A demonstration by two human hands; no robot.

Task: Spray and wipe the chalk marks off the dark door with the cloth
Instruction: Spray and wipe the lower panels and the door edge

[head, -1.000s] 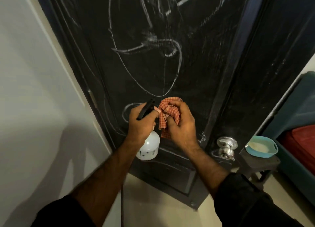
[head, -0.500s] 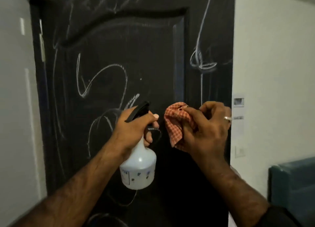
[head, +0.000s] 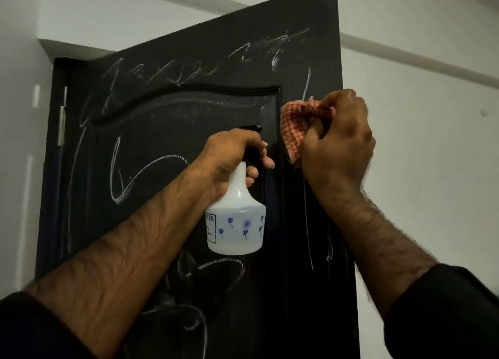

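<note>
**Two hands up at the door top, chalk not yet wiped**

Both hands were raised to the upper part of the dark door (head: 167, 132). The left hand (head: 229, 156) gripped the neck of the spray bottle (head: 237, 223), fingers curled round it under the black trigger head; the nozzle pointed at the door panel, close to it. Whether a finger was on the trigger, could not tell. The right hand (head: 337, 142) was clenched round the bunched orange checked cloth (head: 294, 123), which stuck out to the left of the fist, at or just off the door's right stile; contact unclear.

Chalk marks (head: 151, 169) covered most of what showed: scribbles along the top rail, loops in the arched panel, a long line down the right stile, more below the bottle. Judged: task early, spraying stage, nothing looked wiped here.

To do the step well, probably: mist the top rail first so drips run down over chalk not yet cleaned, keep the nozzle a little back so the spray spreads, then open the cloth out flatter than the present wad and wipe in overlapping strokes from top to bottom. The moulded arch groove would likely hold chalk and need a fingertip behind the cloth.

Around: white wall (head: 418, 156) to the right, grey wall and door frame to the left, hinges on the left edge. In the way: the door stood ajar, so it might swing under pressure; the bottle-holding hand could not steady it. Dark sleeves (head: 445, 318) sat at both forearms.
</note>
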